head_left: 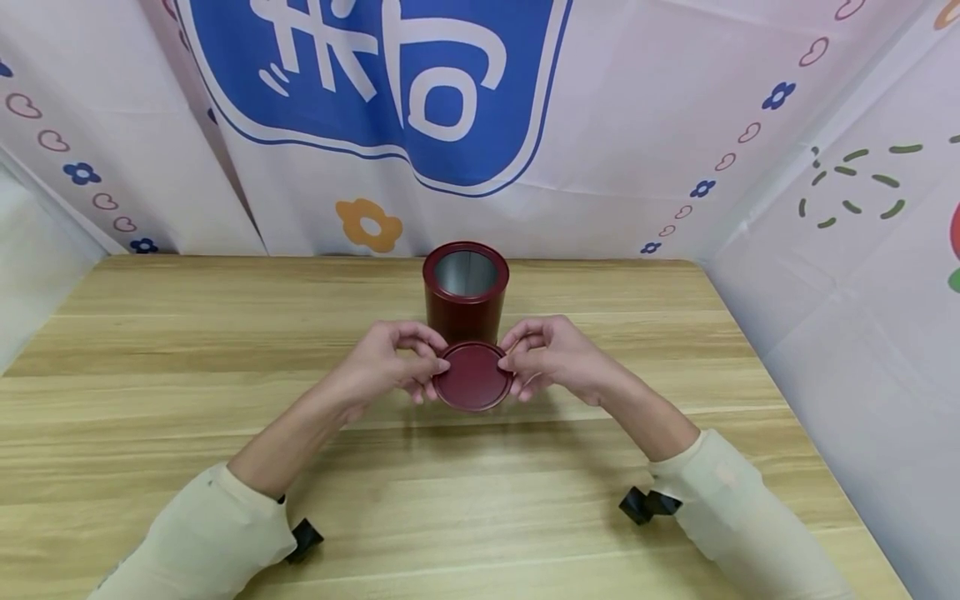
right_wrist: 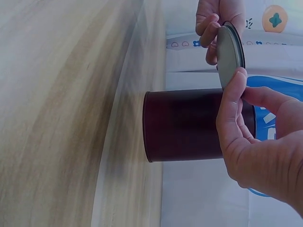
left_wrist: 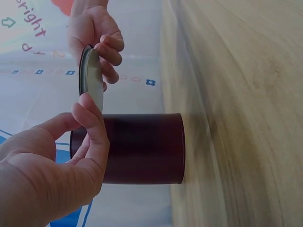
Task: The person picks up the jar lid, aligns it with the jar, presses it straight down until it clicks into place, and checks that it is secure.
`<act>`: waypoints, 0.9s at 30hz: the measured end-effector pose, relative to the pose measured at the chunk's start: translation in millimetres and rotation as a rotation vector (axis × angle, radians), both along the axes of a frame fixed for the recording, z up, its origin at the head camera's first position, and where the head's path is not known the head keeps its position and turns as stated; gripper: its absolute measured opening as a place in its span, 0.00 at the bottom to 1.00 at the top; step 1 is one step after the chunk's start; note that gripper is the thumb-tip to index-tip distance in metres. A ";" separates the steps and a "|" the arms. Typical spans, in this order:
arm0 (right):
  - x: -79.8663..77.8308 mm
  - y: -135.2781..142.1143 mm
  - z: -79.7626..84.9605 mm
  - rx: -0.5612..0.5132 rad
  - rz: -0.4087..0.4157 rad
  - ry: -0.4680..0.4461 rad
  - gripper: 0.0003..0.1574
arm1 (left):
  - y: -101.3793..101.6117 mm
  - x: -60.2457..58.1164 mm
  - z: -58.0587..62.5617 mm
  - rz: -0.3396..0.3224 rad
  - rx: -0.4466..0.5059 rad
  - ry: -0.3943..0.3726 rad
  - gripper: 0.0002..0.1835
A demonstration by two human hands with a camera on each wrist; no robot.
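A round dark red lid (head_left: pixel 472 377) is held level between both hands, raised off the table in front of an open can. My left hand (head_left: pixel 401 360) pinches its left edge, thumb on top and fingers beneath. On the opposite edge my right hand (head_left: pixel 551 360) pinches it the same way. The lid's silvery underside (right_wrist: pixel 227 56) shows in the right wrist view. Behind it the dark red can (head_left: pixel 465 312) stands upright on the table, its mouth uncovered and its bare metal inside visible. In the left wrist view the can (left_wrist: pixel 142 149) appears sideways, beyond the fingers.
The wood-grain table (head_left: pixel 465 517) reaches back to a printed cloth (head_left: pixel 615 167) just behind the can. Another cloth wall (head_left: pixel 847 317) borders the right side. Black devices (head_left: pixel 303 540) are worn at both wrists by the pale sleeves (head_left: pixel 202 533).
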State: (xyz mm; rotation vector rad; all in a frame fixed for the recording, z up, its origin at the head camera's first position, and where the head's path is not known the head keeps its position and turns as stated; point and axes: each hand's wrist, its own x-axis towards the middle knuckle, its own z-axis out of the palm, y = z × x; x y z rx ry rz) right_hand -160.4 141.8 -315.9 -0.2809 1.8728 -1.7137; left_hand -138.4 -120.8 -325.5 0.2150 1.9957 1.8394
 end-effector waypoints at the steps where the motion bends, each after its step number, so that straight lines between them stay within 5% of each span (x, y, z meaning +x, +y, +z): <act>1: -0.1 0.2 0.3 0.001 0.000 0.000 0.13 | -0.2 -0.1 0.0 -0.001 0.001 0.002 0.14; 27: -2.8 2.1 11.1 -0.024 0.005 0.031 0.14 | 1.0 -3.4 13.4 0.015 0.006 0.038 0.14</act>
